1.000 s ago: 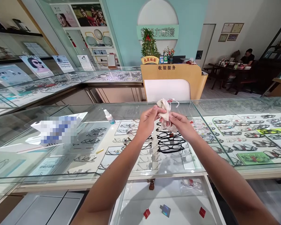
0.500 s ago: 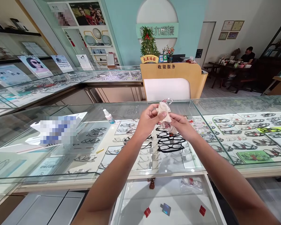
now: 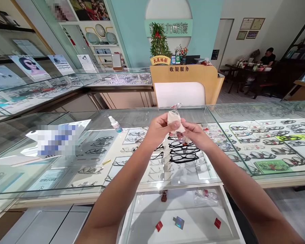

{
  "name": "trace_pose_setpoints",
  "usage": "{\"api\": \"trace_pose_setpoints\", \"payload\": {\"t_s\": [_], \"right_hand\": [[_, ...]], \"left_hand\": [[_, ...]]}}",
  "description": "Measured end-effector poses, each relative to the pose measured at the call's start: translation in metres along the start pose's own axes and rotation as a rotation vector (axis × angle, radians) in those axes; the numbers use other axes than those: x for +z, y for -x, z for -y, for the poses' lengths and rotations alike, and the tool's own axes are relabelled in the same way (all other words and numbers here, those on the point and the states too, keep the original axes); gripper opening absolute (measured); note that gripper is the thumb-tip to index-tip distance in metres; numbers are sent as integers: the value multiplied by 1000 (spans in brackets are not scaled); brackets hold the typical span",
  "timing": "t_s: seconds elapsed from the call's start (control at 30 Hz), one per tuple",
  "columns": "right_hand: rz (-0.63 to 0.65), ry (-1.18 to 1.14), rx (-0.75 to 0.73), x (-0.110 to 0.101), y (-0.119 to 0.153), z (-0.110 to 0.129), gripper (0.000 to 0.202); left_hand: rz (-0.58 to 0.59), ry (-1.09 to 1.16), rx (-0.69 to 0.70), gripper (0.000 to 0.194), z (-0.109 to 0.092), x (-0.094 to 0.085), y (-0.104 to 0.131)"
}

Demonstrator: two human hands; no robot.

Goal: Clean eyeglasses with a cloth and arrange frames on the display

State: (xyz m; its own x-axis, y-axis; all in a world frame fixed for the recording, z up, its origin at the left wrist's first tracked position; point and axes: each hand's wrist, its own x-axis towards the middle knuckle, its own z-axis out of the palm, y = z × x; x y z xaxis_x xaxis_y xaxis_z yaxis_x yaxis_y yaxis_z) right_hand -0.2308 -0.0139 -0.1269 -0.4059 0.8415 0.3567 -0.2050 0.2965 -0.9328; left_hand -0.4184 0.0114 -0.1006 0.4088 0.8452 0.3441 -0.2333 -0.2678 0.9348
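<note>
Both hands meet above the glass counter, closed round a pair of clear-framed glasses (image 3: 177,106) and a pale cleaning cloth (image 3: 173,117). The thumb of my left hand (image 3: 160,129) presses the cloth against the glasses. My right hand (image 3: 195,133) pinches the glasses from the right side; its fingertips are partly behind the cloth. Much of the frame is covered by cloth and fingers. Just below the hands lie several black-framed glasses (image 3: 184,158) in a column on the counter. A white spray bottle (image 3: 115,124) stands to the left of my hands.
An open drawer (image 3: 231,217) with red tags (image 3: 159,226) and a silvery tag (image 3: 179,222) is below the counter. White papers (image 3: 30,152) lie on the left. Beyond are a wooden cashier desk (image 3: 210,73) and a seated person (image 3: 268,58) at a far table.
The cloth has been turned and shifted a little over the glasses while both hands keep their grip. The whole view has moved slightly.
</note>
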Motion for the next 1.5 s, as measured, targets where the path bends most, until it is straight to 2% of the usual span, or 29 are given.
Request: {"api": "trace_pose_setpoints", "payload": {"t_s": [0.43, 0.57, 0.67, 0.8, 0.87, 1.0, 1.1, 1.2, 1.33, 1.5], "right_hand": [[111, 132, 4, 11, 3, 8, 50], [66, 155, -29, 11, 3, 12, 48], [24, 173, -32, 9, 3, 14, 48], [-6, 129, -49, 4, 3, 9, 48], [-27, 100, -52, 1, 3, 4, 46], [-39, 63, -20, -3, 4, -1, 44], [22, 102, 10, -2, 5, 0, 49], [70, 142, 7, 2, 6, 5, 52], [64, 186, -2, 6, 6, 10, 52], [17, 199, -39, 1, 5, 9, 47]], "left_hand": [[-140, -49, 99, 56, -5, 10, 8], [-139, -32, 97, 60, -9, 8, 7], [-63, -14, 63, 63, -14, 1, 4], [135, 26, -24, 64, -21, -11, 4], [161, 19, -51, 64, -21, -14, 4], [56, -49, 29, 51, -15, -12, 5], [29, -76, 45, 44, -9, -6, 6], [-32, -90, 44, 48, -7, 2, 8], [-126, -107, 106, 58, -6, 7, 9], [7, -146, 109, 59, -10, -7, 5]]}}
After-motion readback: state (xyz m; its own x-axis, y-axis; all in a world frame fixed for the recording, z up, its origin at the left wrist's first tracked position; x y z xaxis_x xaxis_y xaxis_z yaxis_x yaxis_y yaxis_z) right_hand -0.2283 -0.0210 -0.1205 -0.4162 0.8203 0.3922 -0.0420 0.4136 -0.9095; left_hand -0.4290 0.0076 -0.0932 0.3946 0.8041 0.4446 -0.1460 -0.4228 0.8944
